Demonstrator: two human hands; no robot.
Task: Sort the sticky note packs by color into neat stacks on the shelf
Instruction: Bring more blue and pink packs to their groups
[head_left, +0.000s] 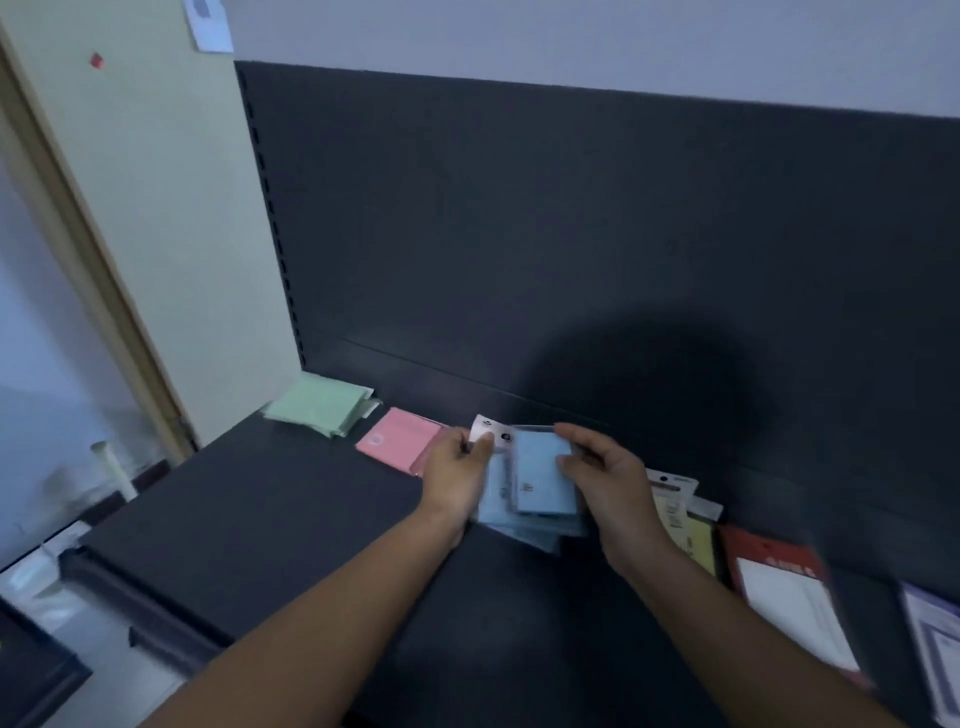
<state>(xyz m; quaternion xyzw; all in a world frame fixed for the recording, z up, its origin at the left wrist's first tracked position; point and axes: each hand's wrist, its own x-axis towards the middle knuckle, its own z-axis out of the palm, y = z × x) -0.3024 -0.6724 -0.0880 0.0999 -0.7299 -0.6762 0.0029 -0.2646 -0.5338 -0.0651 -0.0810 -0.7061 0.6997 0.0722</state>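
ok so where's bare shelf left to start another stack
The widest bare shelf lies in front of the green stack and pink pack, left of the left hand. Right of the blue packs it is crowded: yellow packs, then a red-edged pack.

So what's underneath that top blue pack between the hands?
Under the top blue pack lie more blue packs, fanned unevenly. The left hand grips the pile and the right hand grips the top pack, covering the edges, so the count is unclear.

Shop: slotted display shelf (322, 499), packaged stationery (795, 592)
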